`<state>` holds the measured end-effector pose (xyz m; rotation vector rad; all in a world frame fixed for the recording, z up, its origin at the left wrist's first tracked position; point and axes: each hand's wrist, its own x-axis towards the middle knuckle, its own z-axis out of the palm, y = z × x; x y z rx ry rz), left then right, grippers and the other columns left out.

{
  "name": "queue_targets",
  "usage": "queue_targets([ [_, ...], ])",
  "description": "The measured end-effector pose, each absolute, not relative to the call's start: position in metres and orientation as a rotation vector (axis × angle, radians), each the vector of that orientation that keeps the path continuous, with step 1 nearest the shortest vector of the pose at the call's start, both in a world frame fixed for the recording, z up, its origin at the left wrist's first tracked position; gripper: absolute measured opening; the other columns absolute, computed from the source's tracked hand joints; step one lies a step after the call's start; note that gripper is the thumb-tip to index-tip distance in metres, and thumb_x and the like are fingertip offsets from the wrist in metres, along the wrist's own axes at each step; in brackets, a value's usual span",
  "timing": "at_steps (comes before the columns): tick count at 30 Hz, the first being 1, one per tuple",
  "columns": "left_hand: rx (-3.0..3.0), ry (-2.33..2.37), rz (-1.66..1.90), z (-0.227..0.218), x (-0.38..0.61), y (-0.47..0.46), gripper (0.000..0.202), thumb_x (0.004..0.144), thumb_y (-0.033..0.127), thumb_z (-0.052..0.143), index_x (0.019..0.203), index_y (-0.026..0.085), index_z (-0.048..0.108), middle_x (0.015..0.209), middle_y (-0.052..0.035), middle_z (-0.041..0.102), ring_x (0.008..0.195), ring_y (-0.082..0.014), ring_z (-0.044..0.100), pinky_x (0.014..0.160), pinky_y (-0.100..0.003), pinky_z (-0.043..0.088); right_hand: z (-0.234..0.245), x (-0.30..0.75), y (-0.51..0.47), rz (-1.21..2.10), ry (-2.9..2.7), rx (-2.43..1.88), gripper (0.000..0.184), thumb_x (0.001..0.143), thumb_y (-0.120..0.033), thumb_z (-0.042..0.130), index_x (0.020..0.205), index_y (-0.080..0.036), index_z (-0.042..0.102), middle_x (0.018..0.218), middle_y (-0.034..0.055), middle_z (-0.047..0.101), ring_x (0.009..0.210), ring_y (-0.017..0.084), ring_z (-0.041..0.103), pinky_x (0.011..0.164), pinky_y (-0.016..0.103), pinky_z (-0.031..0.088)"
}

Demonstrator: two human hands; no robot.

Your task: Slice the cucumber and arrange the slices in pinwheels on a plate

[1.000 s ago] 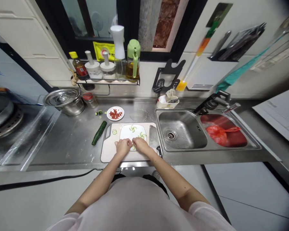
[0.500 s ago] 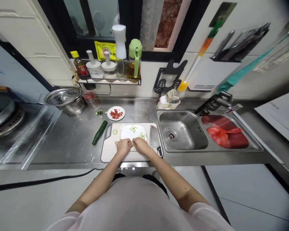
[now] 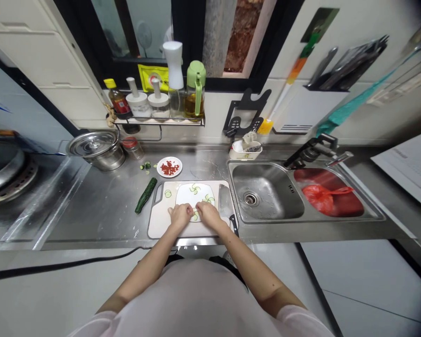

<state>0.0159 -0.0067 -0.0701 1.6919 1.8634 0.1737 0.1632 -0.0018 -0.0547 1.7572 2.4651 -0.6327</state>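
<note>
A white square plate [image 3: 185,195] lies on the cutting board [image 3: 157,221]. My left hand [image 3: 181,216] is over the plate's near left part, fingers curled in a pinch. On the other side my right hand [image 3: 208,216] bends its fingers toward the plate, thumb and fingertips together. Whatever is in either pinch is too small to make out. Cucumber slices [image 3: 195,216] show on the plate between the hands. Farther back are two fanned cucumber arrangements, one at the top [image 3: 195,188] and one at the right [image 3: 208,198]. More slices [image 3: 167,193] rest on the board's left.
A cleaver [image 3: 225,199] lies along the board's right edge. Left of the board is a whole cucumber [image 3: 146,195]. Behind stands a small round plate [image 3: 159,168] with chopped red bits, near cucumber scraps [image 3: 146,165]. A lidded pot [image 3: 107,157] is back left; a sink [image 3: 266,192] lies right.
My right hand has moved slightly right, widening the gap between my fingertips and showing more of the slices there. My left hand stays nearly in place. The view has shifted a little.
</note>
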Motion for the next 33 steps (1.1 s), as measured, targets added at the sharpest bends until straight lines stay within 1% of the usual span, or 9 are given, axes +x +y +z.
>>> queue_targets([
  [3,1.695,1.863,0.169,-0.071,0.016,-0.006,0.009,0.082,0.032,0.062,0.079,0.026,0.068,0.087,-0.0003,0.072,0.096,-0.0228,0.060,0.086,-0.039,0.029,-0.050,0.169,-0.005,-0.611,2.434,1.821,0.028,0.096,-0.015,0.038,0.108,-0.018,0.063,0.106,0.0087,0.064,0.097,0.018,0.054,0.073,0.025,0.035],
  [8,1.712,1.868,0.169,-0.074,0.016,-0.006,0.008,0.081,0.033,0.063,0.079,0.026,0.068,0.086,0.0006,0.072,0.095,-0.0224,0.060,0.086,-0.040,0.028,-0.050,0.169,-0.013,-0.608,2.401,1.748,0.029,0.096,-0.018,0.040,0.102,-0.019,0.068,0.105,0.0098,0.064,0.098,0.020,0.054,0.074,0.026,0.036],
  [11,1.731,1.869,0.161,-0.074,0.016,-0.007,0.008,0.082,0.032,0.062,0.079,0.026,0.068,0.086,0.0001,0.072,0.095,-0.0223,0.060,0.087,-0.040,0.028,-0.053,0.167,-0.014,-0.586,2.383,1.744,0.030,0.096,-0.018,0.039,0.102,-0.019,0.069,0.105,0.0105,0.063,0.098,0.020,0.054,0.074,0.026,0.037],
  [17,1.741,1.870,0.115,-0.068,0.018,-0.006,0.010,0.082,0.033,0.061,0.080,0.026,0.067,0.089,-0.0015,0.072,0.100,-0.0252,0.057,0.088,-0.042,0.027,-0.054,0.166,-0.014,-0.580,2.371,1.739,0.031,0.095,-0.017,0.039,0.105,-0.019,0.069,0.107,0.0106,0.063,0.100,0.020,0.054,0.075,0.027,0.038],
  [24,1.712,1.866,0.115,-0.065,0.018,-0.004,0.010,0.082,0.032,0.061,0.078,0.026,0.068,0.089,-0.0010,0.073,0.100,-0.0249,0.058,0.088,-0.042,0.027,-0.052,0.166,-0.016,-0.580,2.373,1.750,0.030,0.097,-0.020,0.039,0.105,-0.019,0.067,0.108,0.0109,0.063,0.101,0.021,0.054,0.076,0.027,0.038],
  [29,1.677,1.834,0.183,-0.068,0.015,-0.008,0.014,0.085,0.032,0.058,0.082,0.026,0.069,0.091,-0.0013,0.074,0.097,-0.0227,0.059,0.088,-0.040,0.028,-0.051,0.170,-0.018,-0.605,2.382,1.795,0.030,0.098,-0.023,0.037,0.106,-0.019,0.066,0.107,0.0098,0.064,0.100,0.020,0.054,0.076,0.026,0.038],
  [33,1.677,1.863,0.248,-0.068,0.010,-0.011,0.015,0.087,0.031,0.054,0.087,0.027,0.069,0.095,-0.0011,0.073,0.098,-0.0234,0.059,0.086,-0.039,0.028,-0.048,0.173,-0.018,-0.604,2.385,1.836,0.031,0.098,-0.022,0.036,0.108,-0.019,0.065,0.108,0.0097,0.063,0.101,0.020,0.054,0.077,0.026,0.038],
])
